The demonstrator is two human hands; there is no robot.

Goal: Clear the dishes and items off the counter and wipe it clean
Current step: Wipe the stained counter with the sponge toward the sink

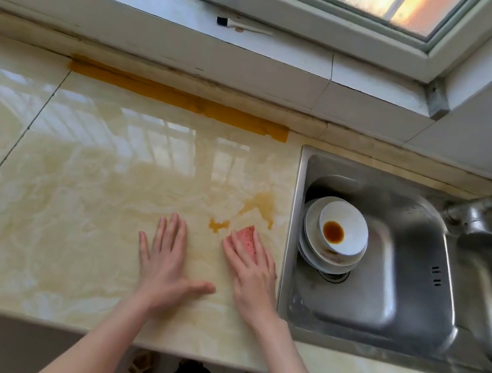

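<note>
Counter (79,190) stained; right hand (250,272) covers most of pink sponge (247,239).

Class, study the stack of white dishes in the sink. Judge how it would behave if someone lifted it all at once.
The bowl sits tilted on the plates, so it would probably slide or tip. The brown sauce pooled inside may spill. They look ceramic, so likely heavy and breakable.

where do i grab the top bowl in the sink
Probably pinch the bowl by its right rim, coming from above and the right: the sink wall crowds its left, and brown sauce pooled inside means keeping it level.
</note>
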